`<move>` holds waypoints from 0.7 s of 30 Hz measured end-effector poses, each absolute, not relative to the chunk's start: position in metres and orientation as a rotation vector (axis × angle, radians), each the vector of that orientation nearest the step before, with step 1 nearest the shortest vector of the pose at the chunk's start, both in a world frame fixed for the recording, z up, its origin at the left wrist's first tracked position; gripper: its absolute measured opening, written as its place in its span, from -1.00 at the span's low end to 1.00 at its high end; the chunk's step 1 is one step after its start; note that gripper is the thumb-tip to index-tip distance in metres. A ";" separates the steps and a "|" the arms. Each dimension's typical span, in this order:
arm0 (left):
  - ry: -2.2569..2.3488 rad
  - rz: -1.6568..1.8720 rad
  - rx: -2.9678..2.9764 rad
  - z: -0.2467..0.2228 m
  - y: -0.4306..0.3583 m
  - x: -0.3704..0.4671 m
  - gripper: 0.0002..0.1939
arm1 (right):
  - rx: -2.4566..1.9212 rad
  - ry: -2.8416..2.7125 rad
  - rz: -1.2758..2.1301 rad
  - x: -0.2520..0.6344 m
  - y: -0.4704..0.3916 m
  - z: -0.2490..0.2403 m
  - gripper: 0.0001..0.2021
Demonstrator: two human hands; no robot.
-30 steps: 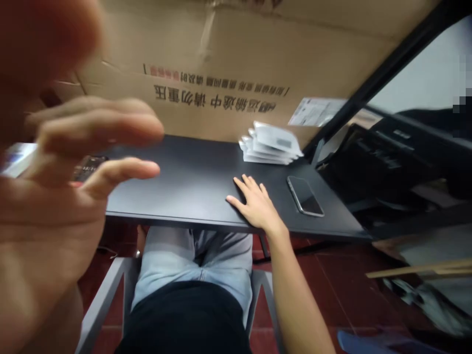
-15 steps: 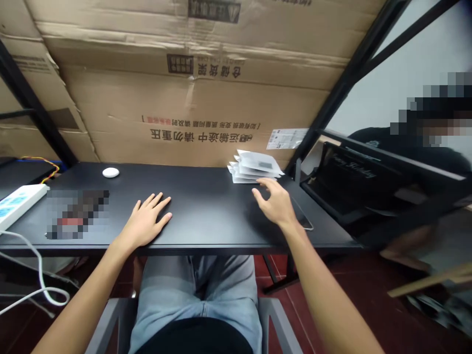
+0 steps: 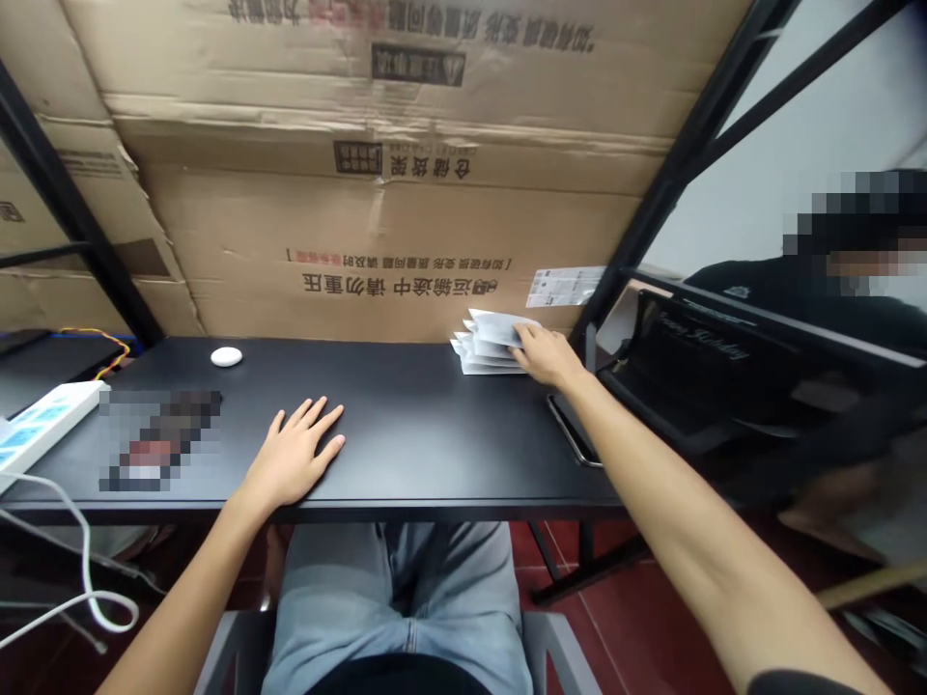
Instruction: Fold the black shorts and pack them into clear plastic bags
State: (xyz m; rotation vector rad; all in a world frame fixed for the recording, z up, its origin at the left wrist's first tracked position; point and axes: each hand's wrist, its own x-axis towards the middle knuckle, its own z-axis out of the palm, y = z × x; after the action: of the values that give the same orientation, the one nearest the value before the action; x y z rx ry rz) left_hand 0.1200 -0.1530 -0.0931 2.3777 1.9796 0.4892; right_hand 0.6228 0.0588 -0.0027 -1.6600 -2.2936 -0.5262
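My left hand (image 3: 295,458) lies flat on the black table (image 3: 406,425), its fingers spread and nothing in it. At the back right of the table is a small stack of white packets (image 3: 492,333). My right hand (image 3: 543,355) is at the right side of this stack, with the thumb by the packets' front edge and the fingertips on the top one. Part of the stack is hidden behind the fingers. Below my right forearm lies a dark phone-like object (image 3: 572,430), partly covered by the arm.
A white round object (image 3: 226,357) sits at the back left. Further left are a blurred-out item (image 3: 163,439) and a white power strip (image 3: 50,425) with a cable. Cardboard (image 3: 391,212) stands behind the table. A person (image 3: 818,299) is at the right.
My right hand has moved back and reached the white packets, its fingers now on the top one. My left hand has stayed in place on the table. The camera view has tilted slightly up.
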 end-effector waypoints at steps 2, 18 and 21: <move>1.981 0.480 2.379 -0.093 -0.153 0.121 -0.32 | -1.703 -2.320 -0.627 0.621 0.062 -0.001 -0.56; 1.561 0.966 2.607 -0.068 -0.155 0.164 -0.14 | -0.823 -2.509 -0.748 0.463 -0.092 -0.040 -0.73; 1.451 0.852 2.736 -0.066 -0.152 0.191 -0.30 | -0.804 -2.619 -0.580 0.439 -0.111 -0.058 -0.76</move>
State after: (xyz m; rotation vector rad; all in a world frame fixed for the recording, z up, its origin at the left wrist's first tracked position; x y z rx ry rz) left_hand 0.1912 -0.1521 -0.0656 2.7362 1.4512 0.8520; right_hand 0.4388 -0.1109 -0.0584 -0.8040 -2.6189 -0.5801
